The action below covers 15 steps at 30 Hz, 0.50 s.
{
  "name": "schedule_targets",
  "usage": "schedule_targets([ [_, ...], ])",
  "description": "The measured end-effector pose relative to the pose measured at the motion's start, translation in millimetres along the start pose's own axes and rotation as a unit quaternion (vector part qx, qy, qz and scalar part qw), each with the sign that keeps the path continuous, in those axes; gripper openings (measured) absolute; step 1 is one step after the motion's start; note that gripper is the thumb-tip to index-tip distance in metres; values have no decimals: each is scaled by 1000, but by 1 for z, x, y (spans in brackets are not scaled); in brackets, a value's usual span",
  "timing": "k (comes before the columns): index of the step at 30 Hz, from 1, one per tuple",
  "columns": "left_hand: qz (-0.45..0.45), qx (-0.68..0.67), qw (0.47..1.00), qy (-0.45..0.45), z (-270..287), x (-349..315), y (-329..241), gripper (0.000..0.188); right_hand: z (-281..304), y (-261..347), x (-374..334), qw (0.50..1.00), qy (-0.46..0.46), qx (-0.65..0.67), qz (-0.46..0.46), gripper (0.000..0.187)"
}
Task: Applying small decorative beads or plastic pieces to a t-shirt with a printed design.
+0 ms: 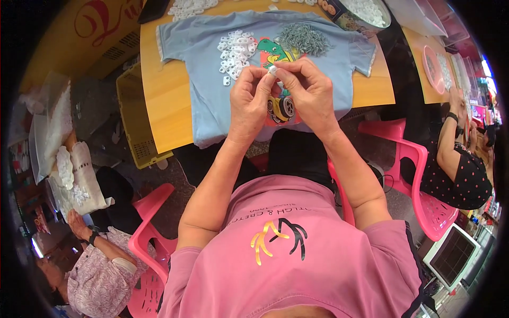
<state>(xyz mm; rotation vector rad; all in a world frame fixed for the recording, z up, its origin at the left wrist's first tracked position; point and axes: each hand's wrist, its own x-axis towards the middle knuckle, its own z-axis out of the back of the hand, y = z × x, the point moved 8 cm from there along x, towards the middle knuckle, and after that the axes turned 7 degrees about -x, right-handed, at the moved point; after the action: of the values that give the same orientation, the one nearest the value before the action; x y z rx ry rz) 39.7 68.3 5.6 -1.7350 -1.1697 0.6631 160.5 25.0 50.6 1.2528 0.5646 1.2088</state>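
Observation:
My left hand and my right hand meet over the middle of the table, both closed in a pinch. Between their fingertips is a small white plastic piece. Whether a second, smaller part is in the fingers is hidden. Just beyond my left hand lies a pile of white plastic pieces with holes, one lying apart at its near edge. A heap of small grey-green parts lies beyond my right hand. Everything rests on a light blue T-shirt with a colourful printed picture, spread flat.
Under the shirt is a wooden table. A round tin of white pieces stands at the far right. Left of the table is a yellow crate. Pink chairs and seated people at work are on both sides.

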Motion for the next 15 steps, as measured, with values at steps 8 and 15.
schedule_targets([
  [8, -16, -144, 989, 26, -9, 2, -14, 19, 7, -4, -1, 981, 20, 154, -113, 30],
  [15, -38, -125, 983, 128, -35, -8, -48, 33, 3, 23, -9, 951, 45, 284, -116, 47],
])
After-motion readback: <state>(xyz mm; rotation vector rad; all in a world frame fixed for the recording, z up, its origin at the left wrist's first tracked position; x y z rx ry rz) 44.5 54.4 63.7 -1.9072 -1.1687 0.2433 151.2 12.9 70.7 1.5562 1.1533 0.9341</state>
